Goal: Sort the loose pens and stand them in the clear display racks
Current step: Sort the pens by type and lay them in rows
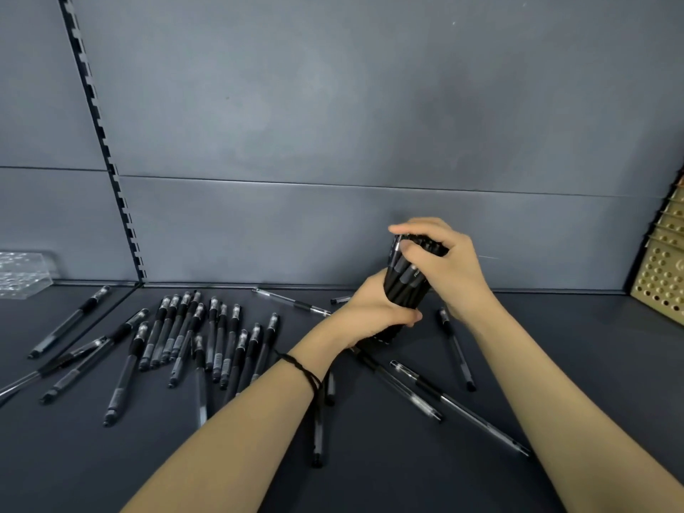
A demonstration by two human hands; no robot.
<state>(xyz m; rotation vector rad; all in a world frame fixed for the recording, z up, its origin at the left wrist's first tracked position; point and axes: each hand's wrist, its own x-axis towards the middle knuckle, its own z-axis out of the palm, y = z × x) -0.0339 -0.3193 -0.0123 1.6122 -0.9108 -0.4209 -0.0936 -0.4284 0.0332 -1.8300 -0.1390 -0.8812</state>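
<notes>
A thick bundle of slim black plastic pens (401,286) stands upright near the back of the dark grey matte shelf (573,346), the left hand (374,309) wrapped round its lower half and the right hand (448,268) curled over its top ends. Smooth round barrels packed this tightly could slide past one another; a slackened grip would likely let the middle ones drop among the loose black pens (207,335), translucent-barrelled, fanned out to the left. The clear acrylic display rack (22,274) sits well apart at far left, so a long carry raises that risk. A gold perforated metal rack (662,275) leans at far right
</notes>
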